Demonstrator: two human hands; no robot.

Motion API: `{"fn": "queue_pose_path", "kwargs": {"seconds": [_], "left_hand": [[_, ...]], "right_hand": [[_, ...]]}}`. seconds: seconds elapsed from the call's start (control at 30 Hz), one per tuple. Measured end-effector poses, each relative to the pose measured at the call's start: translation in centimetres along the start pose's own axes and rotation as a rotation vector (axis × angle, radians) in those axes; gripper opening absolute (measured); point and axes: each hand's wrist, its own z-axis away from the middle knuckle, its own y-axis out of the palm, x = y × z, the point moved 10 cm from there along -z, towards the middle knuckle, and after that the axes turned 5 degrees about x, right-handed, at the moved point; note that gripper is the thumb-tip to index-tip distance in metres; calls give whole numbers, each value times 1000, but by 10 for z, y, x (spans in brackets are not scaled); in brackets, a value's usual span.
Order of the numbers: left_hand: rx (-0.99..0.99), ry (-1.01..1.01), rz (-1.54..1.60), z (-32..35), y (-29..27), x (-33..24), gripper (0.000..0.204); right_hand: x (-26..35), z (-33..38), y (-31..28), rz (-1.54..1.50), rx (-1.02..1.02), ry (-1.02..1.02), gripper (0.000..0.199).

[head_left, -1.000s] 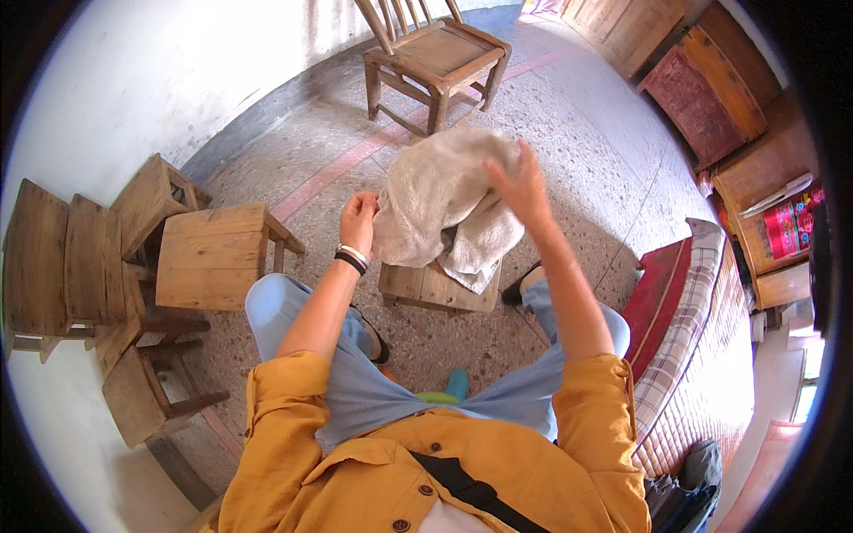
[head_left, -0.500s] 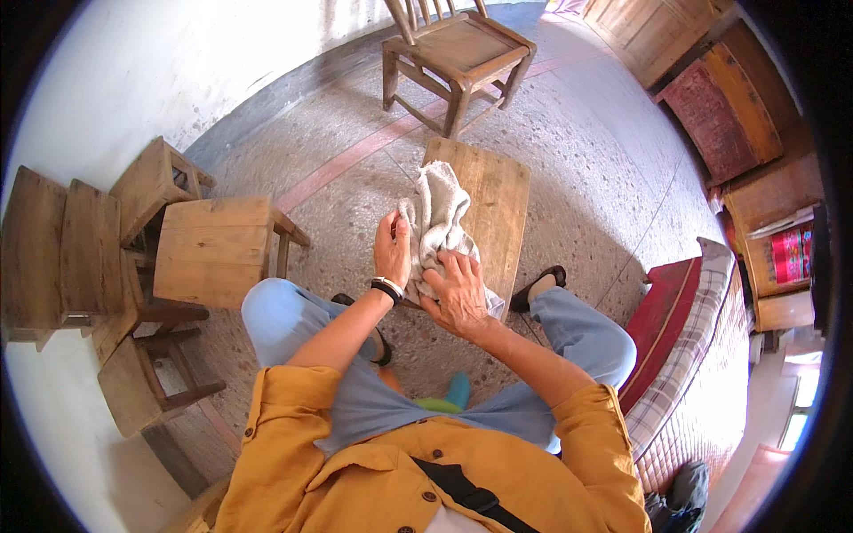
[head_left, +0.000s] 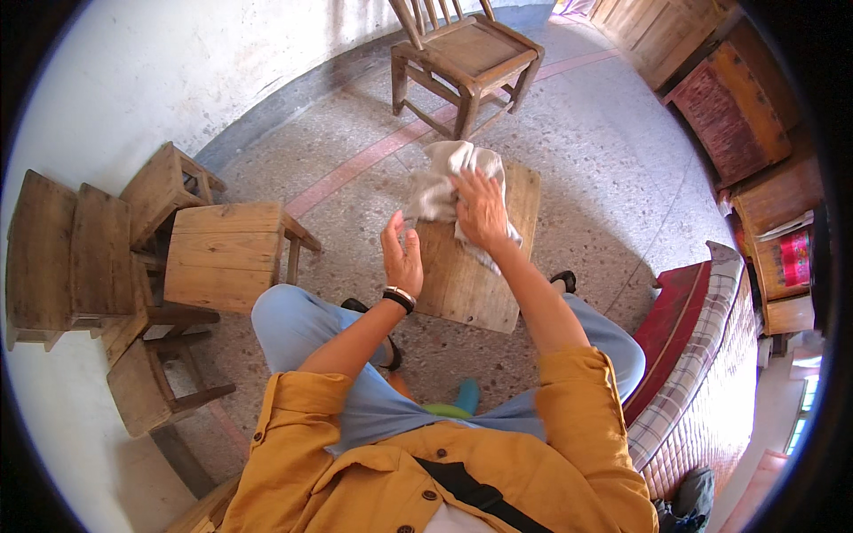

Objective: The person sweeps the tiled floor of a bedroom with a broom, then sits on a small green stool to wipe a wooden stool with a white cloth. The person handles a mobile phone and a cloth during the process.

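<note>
A crumpled off-white cloth (head_left: 435, 194) lies over the far part of a small wooden bench (head_left: 466, 289), and part of it hangs past the bench's left edge. On the cloth rests my right hand (head_left: 481, 213), its fingers stretched out and flat, slightly blurred. My left hand (head_left: 404, 264) is held at the bench's left edge, just nearer to me than the cloth. Its thumb and fingers are apart, with nothing in them. A dark band and a bracelet circle the left wrist. The bench's near end is bare wood.
Wooden stools (head_left: 222, 253) crowd the left side by the wall. A wooden chair (head_left: 466, 67) stands beyond the bench. To the right are a red-sided seat with a plaid cover (head_left: 689, 373) and wooden furniture (head_left: 733, 115). My knees flank the bench's near end.
My right hand has slid away from me along the bench, carrying the cloth to the far part and baring the near end. The left hand has come off the cloth and moved slightly nearer.
</note>
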Motion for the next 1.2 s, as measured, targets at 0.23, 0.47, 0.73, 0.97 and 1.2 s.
{"fn": "queue_pose_path", "kwargs": {"seconds": [0.23,0.47,0.73,0.97,1.2], "left_hand": [[-42,-24,14,3,-8,4,53],[75,5,-144,0,8,0,51],[74,-104,-87,0,2,27,46],[72,-77,-60,1,8,23,45],[15,84,-134,4,-1,-10,49]], "right_hand": [[69,128,-17,-41,277,-56,55],[-92,96,-35,-140,-110,529,60],[-69,100,-29,-84,-80,432,56],[33,169,-34,51,205,109,55],[25,62,-12,67,61,89,51]]}}
